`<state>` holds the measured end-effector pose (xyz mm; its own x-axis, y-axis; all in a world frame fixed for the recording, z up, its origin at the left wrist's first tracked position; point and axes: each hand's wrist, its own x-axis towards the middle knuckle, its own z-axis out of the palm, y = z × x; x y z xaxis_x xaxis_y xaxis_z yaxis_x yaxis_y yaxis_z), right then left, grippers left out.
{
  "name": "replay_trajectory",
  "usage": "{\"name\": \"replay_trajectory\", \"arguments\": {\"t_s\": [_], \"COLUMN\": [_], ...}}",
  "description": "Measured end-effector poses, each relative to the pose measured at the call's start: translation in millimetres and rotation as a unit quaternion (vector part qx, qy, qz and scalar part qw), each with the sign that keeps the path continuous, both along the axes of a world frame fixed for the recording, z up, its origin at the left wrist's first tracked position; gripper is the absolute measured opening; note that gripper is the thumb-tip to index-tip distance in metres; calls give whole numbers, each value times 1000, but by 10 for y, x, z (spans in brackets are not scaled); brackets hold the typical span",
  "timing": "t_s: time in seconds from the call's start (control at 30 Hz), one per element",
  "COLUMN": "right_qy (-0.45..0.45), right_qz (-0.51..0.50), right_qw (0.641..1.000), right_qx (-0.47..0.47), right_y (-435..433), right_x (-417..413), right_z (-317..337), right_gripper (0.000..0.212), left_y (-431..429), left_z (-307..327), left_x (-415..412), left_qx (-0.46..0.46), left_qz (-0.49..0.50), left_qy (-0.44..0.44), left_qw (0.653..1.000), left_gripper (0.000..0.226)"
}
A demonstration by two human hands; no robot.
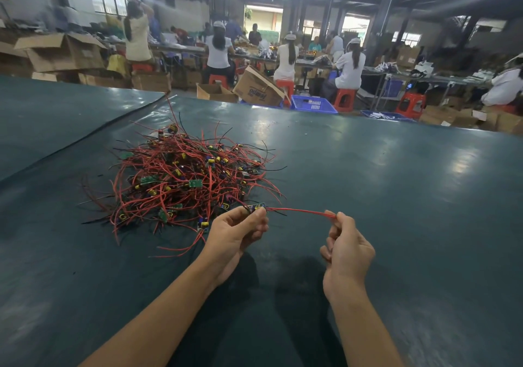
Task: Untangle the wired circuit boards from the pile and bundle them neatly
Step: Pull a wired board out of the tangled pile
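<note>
**One board held beside the pile, its wire stretched between two hands**

A small board (257, 207) is pinched in the left hand (237, 233) between the thumb and the curled fingers, just beside the near right edge of the pile (186, 179); a red wire (300, 211) is stretched from the board rightward to the right hand (346, 250), where its end is pinched between thumb and forefinger, the other fingers being curled in toward the palm; the wire is held nearly level and clear of the table (368, 196); the hands are kept well apart from each other, with the bare forearms reaching in from the near edge

The pile is spread left of centre on the dark green table; it is made up of many green boards with yellow and blue parts, tangled in red and black wires; loose wire ends are splayed out on every side, and one red wire is seen rising from the far edge; whether the held board's other wires are caught in the pile cannot be told

Beyond the table's far edge, seated workers (349, 65) in white are seen on red stools (343, 99) at long benches; open boxes (256, 86) and a blue basket (311, 103) are set on the floor
</note>
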<state>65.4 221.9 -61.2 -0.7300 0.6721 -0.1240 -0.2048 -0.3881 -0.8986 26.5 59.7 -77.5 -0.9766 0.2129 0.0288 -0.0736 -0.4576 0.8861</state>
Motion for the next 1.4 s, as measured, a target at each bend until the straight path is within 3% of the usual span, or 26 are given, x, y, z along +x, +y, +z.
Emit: {"name": "replay_trajectory", "arguments": {"t_s": [0.17,0.27,0.37,0.5,0.6,0.7,0.8,0.93,1.0,1.1,1.17,1.3,1.4], "right_qy": [44,27,-2,-27,-32,-25,4,30,52,70,54,-20,-28], "right_qz": [26,80,205,328,371,312,179,92,112,152,161,137,116], "right_qw": [998,996,979,937,924,949,982,992,988,977,975,989,993], "right_qx": [47,18,-2,112,92,50,53,75,94,128,141,57,1], "right_y": [4,30,-36,-261,-374,-410,-426,-450,-502,-595,-611,-432,-245], "right_x": [37,36,34,76,118,109,89,94,111,137,128,38,-4], "right_z": [-17,-13,10,-22,-11,-2,-11,-29,-38,-63,-76,-30,24], "right_gripper": [46,51,40,51,40,25,23,27,29,27,25,20,23], "left_y": [-57,-120,-127,-131,-132,-80,9,88,146,211,196,119,99], "left_z": [29,91,111,46,47,88,99,-6,-48,-48,-28,14,-5], "left_x": [-51,-67,-15,72,89,83,53,99,139,140,127,85,39], "left_qx": [110,126,93,-49,-95,-66,12,-78,-102,-107,-102,-118,-124], "left_qz": [50,23,-92,-260,-299,-242,-159,-142,-128,-37,9,34,33], "left_qy": [-74,-99,-100,-58,-31,-96,-176,-31,27,48,71,110,119], "left_qw": [990,987,986,962,949,963,971,986,986,992,992,986,984], "left_gripper": [18,22,31,38,45,46,35,13,26,45,40,44,44]}}
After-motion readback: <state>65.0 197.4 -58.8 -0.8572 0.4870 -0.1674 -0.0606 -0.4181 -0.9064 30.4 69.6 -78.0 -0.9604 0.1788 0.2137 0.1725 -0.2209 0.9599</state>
